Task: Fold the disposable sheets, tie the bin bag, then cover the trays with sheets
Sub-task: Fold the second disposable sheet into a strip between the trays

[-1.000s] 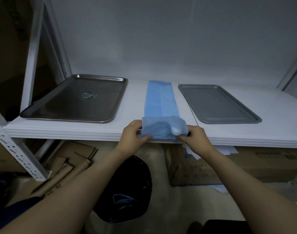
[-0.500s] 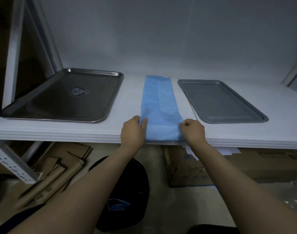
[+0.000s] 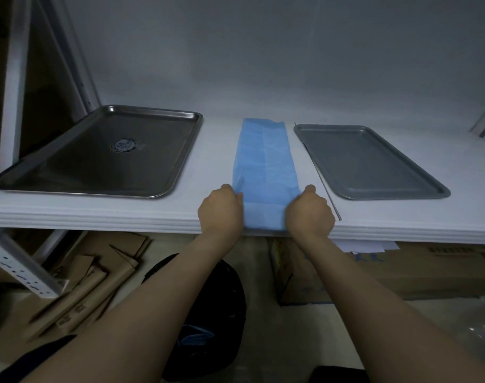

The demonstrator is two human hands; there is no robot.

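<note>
A blue disposable sheet (image 3: 264, 167), folded into a long narrow strip, lies on the white shelf (image 3: 213, 167) between two trays. My left hand (image 3: 220, 210) grips its near left corner with curled fingers. My right hand (image 3: 309, 212) grips the near right corner the same way. The strip's near end hangs slightly over the shelf's front edge. A shiny steel tray (image 3: 97, 153) sits to the left and a smaller grey tray (image 3: 365, 161) to the right. A black bin bag (image 3: 208, 308) stands on the floor below, partly hidden by my left forearm.
A thin metal rod (image 3: 322, 175) lies along the grey tray's left side. Flattened cardboard (image 3: 78, 283) lies on the floor at left, and a cardboard box (image 3: 387, 269) sits under the shelf at right. A white perforated shelf post (image 3: 17, 266) slants at lower left.
The near end of the blue sheet, lifted and bunched a second ago, now lies flat on the shelf. Both hands have moved down to its near corners at the shelf edge.
</note>
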